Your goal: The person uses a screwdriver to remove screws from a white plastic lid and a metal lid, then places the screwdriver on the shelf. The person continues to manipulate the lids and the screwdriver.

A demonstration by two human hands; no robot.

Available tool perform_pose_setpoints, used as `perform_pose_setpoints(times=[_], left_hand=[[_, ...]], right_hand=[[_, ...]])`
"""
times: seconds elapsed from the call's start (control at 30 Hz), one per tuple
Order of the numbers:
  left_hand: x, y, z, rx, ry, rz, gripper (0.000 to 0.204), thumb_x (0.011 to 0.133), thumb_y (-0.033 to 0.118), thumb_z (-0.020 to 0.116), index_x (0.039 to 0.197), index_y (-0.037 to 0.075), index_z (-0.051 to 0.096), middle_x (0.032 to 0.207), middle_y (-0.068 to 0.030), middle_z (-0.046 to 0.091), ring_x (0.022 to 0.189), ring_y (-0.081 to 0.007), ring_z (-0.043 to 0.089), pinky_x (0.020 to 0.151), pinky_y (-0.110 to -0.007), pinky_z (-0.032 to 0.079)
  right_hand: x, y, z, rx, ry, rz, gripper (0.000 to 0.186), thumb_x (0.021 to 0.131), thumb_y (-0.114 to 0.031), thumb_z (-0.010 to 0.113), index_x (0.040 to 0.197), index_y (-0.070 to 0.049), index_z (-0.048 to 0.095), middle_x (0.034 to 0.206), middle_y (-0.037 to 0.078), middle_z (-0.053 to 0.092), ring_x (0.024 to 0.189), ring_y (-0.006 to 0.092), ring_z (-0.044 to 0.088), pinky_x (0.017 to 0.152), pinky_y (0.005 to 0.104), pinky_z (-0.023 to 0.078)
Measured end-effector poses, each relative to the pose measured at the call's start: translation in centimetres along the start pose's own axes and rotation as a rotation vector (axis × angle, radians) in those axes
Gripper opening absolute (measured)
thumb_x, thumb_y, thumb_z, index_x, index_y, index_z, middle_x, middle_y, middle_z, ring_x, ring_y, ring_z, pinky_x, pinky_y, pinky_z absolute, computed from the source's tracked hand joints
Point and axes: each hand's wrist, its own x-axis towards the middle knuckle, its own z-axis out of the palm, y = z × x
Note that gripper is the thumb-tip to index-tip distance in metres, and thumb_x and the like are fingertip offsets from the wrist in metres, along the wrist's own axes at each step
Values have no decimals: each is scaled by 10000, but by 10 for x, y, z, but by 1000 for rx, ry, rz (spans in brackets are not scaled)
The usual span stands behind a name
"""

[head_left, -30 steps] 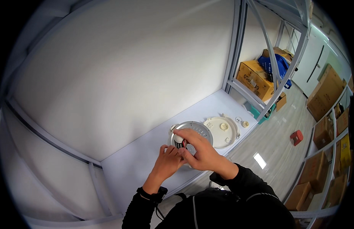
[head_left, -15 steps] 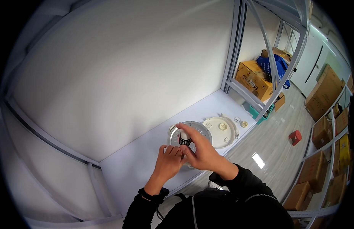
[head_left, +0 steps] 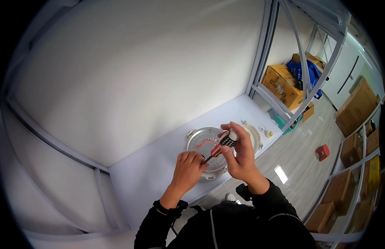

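Note:
A screwdriver (head_left: 217,150) with a red, black and white handle slants above a round silver metal lid (head_left: 198,135) with a cream rim. My right hand (head_left: 243,159) is closed round the handle. The dark shaft points down and left to my left hand (head_left: 187,170), whose fingers are pinched together at the tip; what they hold there is hidden. A red wire (head_left: 203,142) curves over the metal lid. Behind my right hand, a cream round cover (head_left: 256,135) is partly hidden.
A small clear disc (head_left: 262,128) and a yellowish cap (head_left: 268,134) lie near the right end of the white table (head_left: 147,153). Beyond the frame post (head_left: 259,62) are cardboard boxes (head_left: 282,88) and a teal bin (head_left: 290,124). A red container (head_left: 322,152) stands on the floor.
My right hand has moved right and tilted the screwdriver, so its shaft now shows. More of the metal lid and the red wire are in sight. My left hand has shifted slightly.

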Motion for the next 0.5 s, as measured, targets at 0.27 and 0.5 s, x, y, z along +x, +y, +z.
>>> perform_pose_setpoints(times=[0.27,0.5], left_hand=[[13,13,28,-15,1,17,120,892,194,756,930,89,710,1058,-37,673,1132,-278,596,1058,-448,417],[23,25,42,10,-5,-25,108,901,209,755,920,102,754,1061,-13,672,1144,-236,579,1086,-453,376]], right_hand=[[1,10,-33,-97,79,-86,574,1025,-16,633,1547,11,395,1423,212,557,1190,266,626,1043,393,505],[4,21,-59,-41,98,-44,559,1016,0,631,1530,12,410,1407,209,568,1191,275,629,1045,404,505]])
